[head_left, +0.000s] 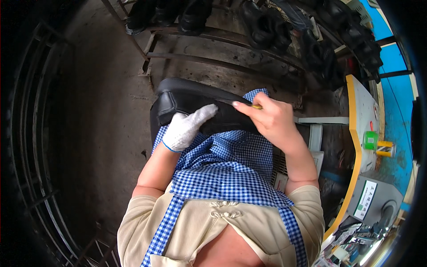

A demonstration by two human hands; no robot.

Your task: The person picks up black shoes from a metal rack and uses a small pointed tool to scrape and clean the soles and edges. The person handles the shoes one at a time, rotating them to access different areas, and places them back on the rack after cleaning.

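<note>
A large black shoe (189,99) lies sideways across my lap, over a blue-and-white checked apron (222,178). My left hand (184,129), in a white knit glove with a blue cuff edge, grips the shoe's near side, one finger stretched along it. The bare right hand (272,118) is closed around a thin tool with a yellow handle (257,107). Its slim, dark front end points left along the shoe's upper edge, beneath my extended finger. Whether the tip touches the shoe, and exactly what kind of tool it is, I cannot tell.
Ahead stands a metal rack (195,58) bearing several black shoes (195,18). On the right is a yellow-edged table (356,133) with a green container (370,140) and a yellow-black roll (386,148). A grey machine (378,200) sits nearer. Metal rails (33,133) run down the left.
</note>
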